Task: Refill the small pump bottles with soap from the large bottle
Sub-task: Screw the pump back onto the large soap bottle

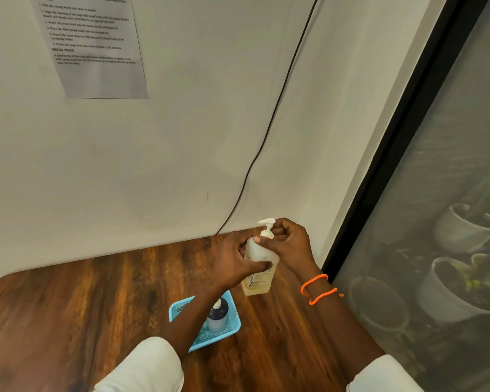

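Hands: left hand (235,260) grips pump bottle (259,267) (yellowish soap), right hand (287,244) pinches collar.

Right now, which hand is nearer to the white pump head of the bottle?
Right. The right hand pinches the collar just under the pump head; the left hand grips the bottle lower, around its body.

glossy wood-grain table (102,304), translucent plastic pump bottle (257,274), blue plastic mesh basket (232,321), matt paper sheet (96,52)
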